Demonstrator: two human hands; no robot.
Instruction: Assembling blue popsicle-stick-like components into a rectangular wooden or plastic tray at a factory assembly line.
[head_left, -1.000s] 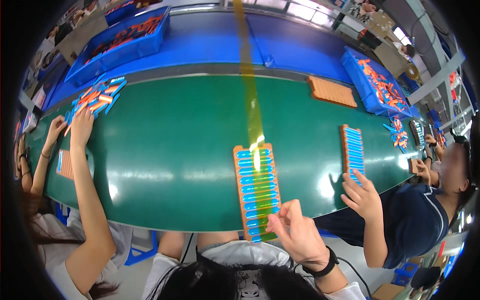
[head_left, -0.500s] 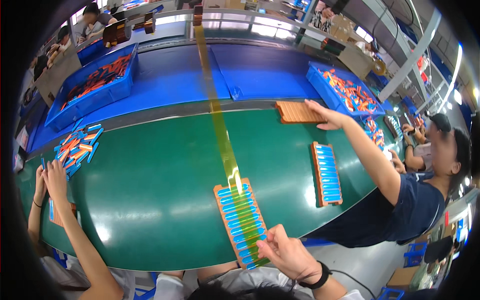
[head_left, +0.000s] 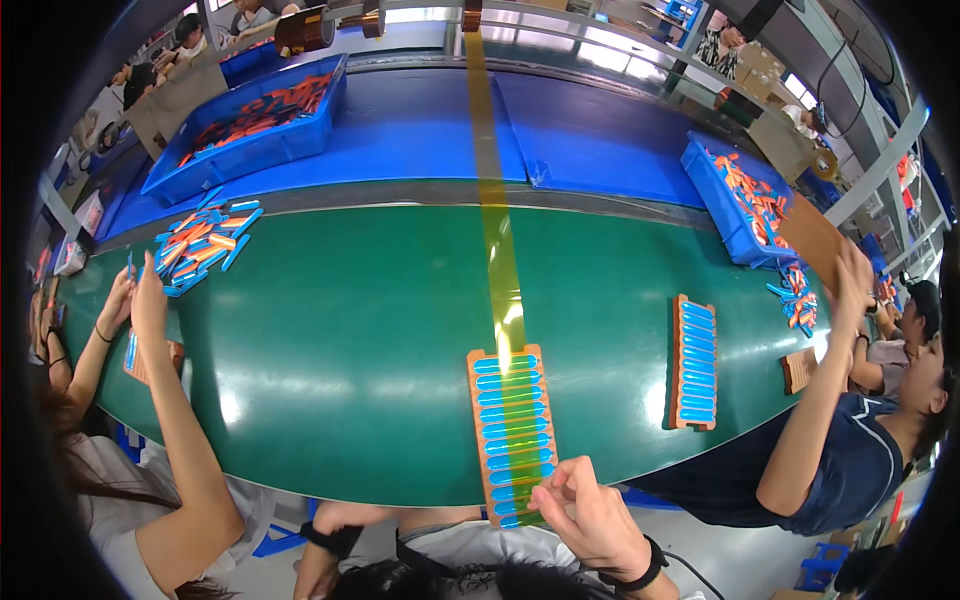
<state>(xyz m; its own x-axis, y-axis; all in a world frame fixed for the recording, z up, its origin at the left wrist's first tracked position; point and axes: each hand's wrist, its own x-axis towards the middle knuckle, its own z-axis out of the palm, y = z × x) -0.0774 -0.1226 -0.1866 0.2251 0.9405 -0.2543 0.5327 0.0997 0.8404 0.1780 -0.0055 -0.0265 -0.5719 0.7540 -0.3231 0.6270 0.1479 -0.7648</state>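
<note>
An amber see-through tape [head_left: 505,270] runs down from a roll at the back and lies along a brown slotted tray [head_left: 476,415] at the table's front edge. Long blue pieces [head_left: 513,431] fill the tray's slots in a row beneath the tape. My right hand [head_left: 600,525], with a black wristband, is at the tray's near right corner. Its thumb and forefinger are closed at the tape's right edge near its lower end. My left hand cannot be made out.
Another filled tray [head_left: 696,365] stands to the right on the green table [head_left: 350,330]. Loose blue-and-orange pieces [head_left: 205,243] are heaped at left, below a blue bin [head_left: 250,145]; another bin [head_left: 735,225] stands at right. Co-workers' hands work on both sides, one holding a brown tray [head_left: 812,240].
My view has shifted, so the table appears further right. The right co-worker has lifted the brown tray from the table towards the right bin. My right hand stays at the tape's lower end.
</note>
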